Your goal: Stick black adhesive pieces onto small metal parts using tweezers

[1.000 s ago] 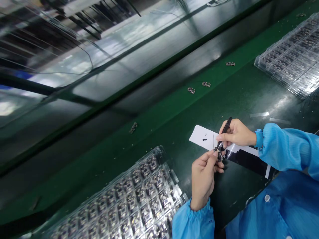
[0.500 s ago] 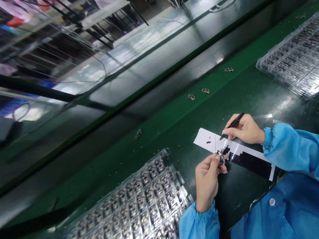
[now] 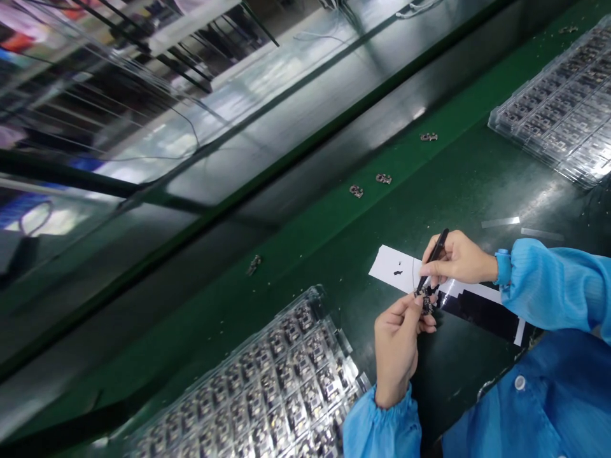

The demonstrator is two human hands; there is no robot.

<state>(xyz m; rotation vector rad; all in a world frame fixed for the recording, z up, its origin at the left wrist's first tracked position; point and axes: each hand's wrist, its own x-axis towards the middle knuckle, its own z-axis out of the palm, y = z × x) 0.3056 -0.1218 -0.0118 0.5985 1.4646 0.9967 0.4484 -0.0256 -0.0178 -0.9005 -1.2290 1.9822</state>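
So, the small dark component (image 3: 426,305) is sitting pinched between the thumb and fingertips of the left hand (image 3: 397,346), held just above the green bench (image 3: 334,248), right at the near edge of the white backing sheet (image 3: 396,267). That hand is coming up from the bottom of the view, wrist bent a little, fingers clenched on the part, blue sleeve bunched at the cuff.

The right hand (image 3: 458,259) is reaching in from the right, fingers grasping black tweezers (image 3: 432,262) like a pen. The tweezers are slanting down and to the left, with the tip touching the component or just about; too small to tell which. Whether the tip is carrying anything, I can't tell.

Under the right hand the sheet is lying flat, with black film pieces (image 3: 477,308) covering its right part and one little black bit near its left end.

Just left of the left arm, a clear plastic tray (image 3: 267,388) is holding rows of small parts, one per pocket. A second stack of clear trays (image 3: 558,108), also filled, is sitting well apart at the far right. A few loose metal parts (image 3: 356,191) are lying scattered further out along the bench.
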